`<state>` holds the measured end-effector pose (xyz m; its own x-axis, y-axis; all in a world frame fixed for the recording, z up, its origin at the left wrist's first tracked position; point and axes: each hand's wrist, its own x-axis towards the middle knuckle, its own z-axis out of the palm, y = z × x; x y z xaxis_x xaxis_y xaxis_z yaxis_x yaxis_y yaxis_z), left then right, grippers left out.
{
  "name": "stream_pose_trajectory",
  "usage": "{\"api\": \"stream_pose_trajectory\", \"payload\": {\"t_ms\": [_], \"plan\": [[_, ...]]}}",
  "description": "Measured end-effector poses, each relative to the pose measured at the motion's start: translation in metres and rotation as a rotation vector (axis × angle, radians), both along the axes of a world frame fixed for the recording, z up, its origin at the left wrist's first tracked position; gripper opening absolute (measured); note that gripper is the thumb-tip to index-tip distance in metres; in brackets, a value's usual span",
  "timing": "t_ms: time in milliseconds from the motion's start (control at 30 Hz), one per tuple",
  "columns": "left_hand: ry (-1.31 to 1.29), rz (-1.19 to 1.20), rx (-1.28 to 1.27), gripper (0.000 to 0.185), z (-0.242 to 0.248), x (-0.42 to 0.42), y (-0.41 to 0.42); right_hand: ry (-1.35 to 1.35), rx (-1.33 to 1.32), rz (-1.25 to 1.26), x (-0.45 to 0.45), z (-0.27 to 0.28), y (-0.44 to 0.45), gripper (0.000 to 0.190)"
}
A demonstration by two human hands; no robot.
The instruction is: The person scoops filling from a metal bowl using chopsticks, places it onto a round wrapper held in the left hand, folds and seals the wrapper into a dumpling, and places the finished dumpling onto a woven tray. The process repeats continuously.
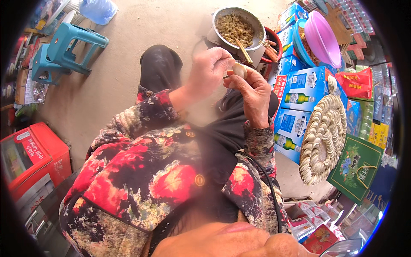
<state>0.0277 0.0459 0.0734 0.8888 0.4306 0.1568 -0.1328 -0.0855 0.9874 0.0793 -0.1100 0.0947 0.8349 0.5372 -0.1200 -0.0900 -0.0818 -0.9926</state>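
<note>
A small pale dough dumpling [240, 70] is held up between my two hands, above my lap. My right hand [254, 91] grips it between thumb and fingers. On its left side, the thumb and fingertips of my left hand [208, 67] pinch the dough's edge; that hand is slightly blurred. Just beyond stands a metal bowl [215, 20] of chopped filling [236, 29], with wooden chopsticks [244, 52] leaning on its near rim. To the right, a round tray [302, 154] carries rings of folded dumplings [324, 138].
Blue beer cartons [303, 85] are stacked at right, with a blue basin [298, 41] and a pink basin [322, 38] above. Corn cobs [271, 51] lie in a red basin [280, 40]. Teal plastic stools [69, 45] stand left; a red box [51, 151] sits nearer. A green carton [353, 167] is beside the tray.
</note>
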Motion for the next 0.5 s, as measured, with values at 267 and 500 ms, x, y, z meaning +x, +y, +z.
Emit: {"api": "stream_pose_trajectory", "payload": {"t_ms": [267,500], "plan": [[0.033,-0.131,-0.270,0.009,0.004,-0.002,-0.002,0.022,0.012,0.003,-0.001,-0.002,-0.007,0.029],[0.007,-0.020,-0.120,0.009,0.000,-0.002,-0.009,0.017,0.036,-0.014,-0.004,-0.007,-0.010,0.027]]}}
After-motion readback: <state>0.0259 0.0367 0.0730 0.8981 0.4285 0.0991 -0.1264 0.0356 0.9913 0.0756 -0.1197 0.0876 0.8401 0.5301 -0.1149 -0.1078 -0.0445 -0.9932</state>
